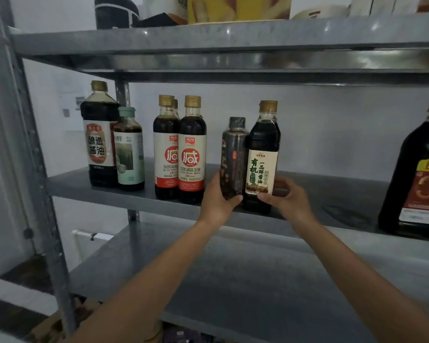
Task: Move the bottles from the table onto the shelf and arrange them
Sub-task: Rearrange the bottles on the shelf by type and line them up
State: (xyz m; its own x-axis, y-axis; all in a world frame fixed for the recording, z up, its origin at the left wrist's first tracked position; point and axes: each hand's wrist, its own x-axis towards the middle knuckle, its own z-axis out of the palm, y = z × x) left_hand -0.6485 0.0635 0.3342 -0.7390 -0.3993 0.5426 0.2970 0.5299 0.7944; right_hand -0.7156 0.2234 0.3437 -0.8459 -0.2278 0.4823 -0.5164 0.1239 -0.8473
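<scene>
Two bottles stand side by side at the front edge of the grey metal shelf [307,191]. My left hand [217,199] grips the base of a dark bottle with a black cap [233,154]. My right hand [286,198] grips the base of a gold-capped soy sauce bottle with a cream label [263,157]. To their left stand red-and-white labelled soy bottles [192,149] in a tight group, then a green-capped bottle [129,149] and a large dark bottle [99,134] at the shelf's left end.
A big dark jug with a red and yellow label [416,179] stands at the right end of the same shelf. Bare shelf lies between it and my right hand. The shelf above [208,40] holds boxes and containers. A lower shelf [233,280] runs beneath my arms.
</scene>
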